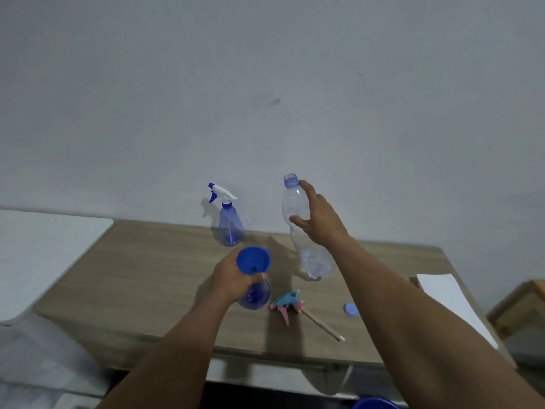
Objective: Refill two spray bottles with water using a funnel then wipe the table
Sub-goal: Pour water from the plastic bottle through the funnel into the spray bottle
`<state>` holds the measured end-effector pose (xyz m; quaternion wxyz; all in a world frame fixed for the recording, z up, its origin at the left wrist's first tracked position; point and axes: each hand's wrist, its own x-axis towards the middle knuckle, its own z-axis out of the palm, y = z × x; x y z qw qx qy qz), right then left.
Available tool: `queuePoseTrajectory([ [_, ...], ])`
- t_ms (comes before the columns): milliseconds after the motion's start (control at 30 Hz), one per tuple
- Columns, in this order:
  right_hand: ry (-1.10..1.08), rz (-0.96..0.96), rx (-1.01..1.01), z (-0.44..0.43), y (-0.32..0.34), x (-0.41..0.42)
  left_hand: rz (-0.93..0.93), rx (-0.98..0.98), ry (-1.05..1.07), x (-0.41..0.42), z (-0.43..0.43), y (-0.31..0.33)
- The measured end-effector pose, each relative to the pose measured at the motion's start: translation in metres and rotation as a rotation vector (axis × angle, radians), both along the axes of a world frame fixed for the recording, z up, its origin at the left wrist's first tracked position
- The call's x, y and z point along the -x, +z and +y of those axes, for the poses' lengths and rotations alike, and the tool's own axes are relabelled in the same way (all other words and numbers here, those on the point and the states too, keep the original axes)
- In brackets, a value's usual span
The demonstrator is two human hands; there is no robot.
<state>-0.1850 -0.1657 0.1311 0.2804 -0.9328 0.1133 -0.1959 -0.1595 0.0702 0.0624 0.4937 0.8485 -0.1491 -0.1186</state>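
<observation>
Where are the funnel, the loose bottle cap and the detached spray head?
funnel [253, 259]: head view, on its blue bowl.
bottle cap [351, 309]: head view, on its flat top.
spray head [286, 300]: head view, on its teal body.

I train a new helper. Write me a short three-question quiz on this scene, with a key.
1. True or false: the funnel sits in the spray bottle that the left hand holds.
2. What lies on the table? A) a bottle cap B) a sponge C) a cup
3. Fill in: the right hand grips the clear bottle, whose cap is ___ (on/off).
Key: 1 true; 2 A; 3 off.
</observation>
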Motion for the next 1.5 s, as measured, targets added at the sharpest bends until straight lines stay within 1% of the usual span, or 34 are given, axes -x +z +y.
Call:
queuePoseTrajectory([
  [233, -0.064, -0.069, -0.174, -0.004, -0.018, -0.005, 0.024, 0.054, 0.007, -0.001, 0.000, -0.003],
  [367, -0.034, -0.009, -0.221, 0.000, -0.012, -0.007, 0.028, 0.064, 0.003, -0.001, 0.001, -0.003],
  [500, -0.064, 0.063, -0.243, 0.006, -0.007, 0.000, 0.029, 0.073, -0.032, -0.004, 0.003, -0.006],
  [567, -0.088, 0.091, -0.223, 0.012, -0.005, 0.007, 0.030, 0.067, -0.048, -0.005, 0.004, -0.007],
  [633, -0.135, 0.091, -0.162, 0.023, -0.003, 0.017, 0.020, 0.051, -0.069, -0.005, 0.005, -0.005],
  [767, -0.193, -0.036, -0.087, 0.055, -0.004, 0.037, 0.032, 0.006, -0.094, -0.005, 0.008, -0.003],
  [867, -0.171, -0.048, -0.024, 0.083, -0.010, 0.046, 0.057, -0.009, -0.087, -0.004, 0.013, -0.010],
  [933, -0.112, -0.016, 0.007, 0.100, -0.018, 0.047, 0.078, -0.007, -0.069, -0.006, 0.016, -0.022],
  [1000, -0.029, 0.086, 0.034, 0.115, -0.029, 0.042, 0.115, -0.053, -0.051, -0.015, 0.018, -0.035],
  [1033, 0.010, 0.158, 0.041, 0.120, -0.034, 0.038, 0.109, -0.106, -0.081, -0.020, 0.019, -0.042],
  [1100, 0.056, 0.279, 0.043, 0.128, -0.044, 0.027, 0.057, -0.137, -0.195, -0.028, 0.017, -0.050],
  [1133, 0.068, 0.313, 0.042, 0.130, -0.048, 0.022, 0.113, -0.036, -0.188, -0.028, 0.012, -0.051],
  [1167, 0.071, 0.336, 0.045, 0.132, -0.051, 0.017, 0.194, 0.116, -0.087, -0.030, 0.005, -0.053],
  [1233, 0.065, 0.374, 0.075, 0.132, -0.057, 0.010, 0.383, 0.337, 0.045, -0.032, -0.003, -0.061],
  [1300, 0.057, 0.378, 0.127, 0.129, -0.061, 0.005, 0.456, 0.317, 0.039, -0.031, -0.008, -0.061],
  [1367, 0.039, 0.346, 0.120, 0.126, -0.064, 0.003, 0.482, 0.270, 0.038, -0.033, -0.010, -0.063],
  [1400, 0.032, 0.333, 0.104, 0.125, -0.064, 0.001, 0.446, 0.209, 0.017, -0.033, -0.008, -0.062],
  [1467, 0.027, 0.329, 0.084, 0.124, -0.064, -0.002, 0.459, 0.176, 0.042, -0.037, -0.012, -0.065],
  [1500, 0.028, 0.331, 0.084, 0.124, -0.063, -0.003, 0.470, 0.178, 0.091, -0.039, -0.009, -0.066],
])
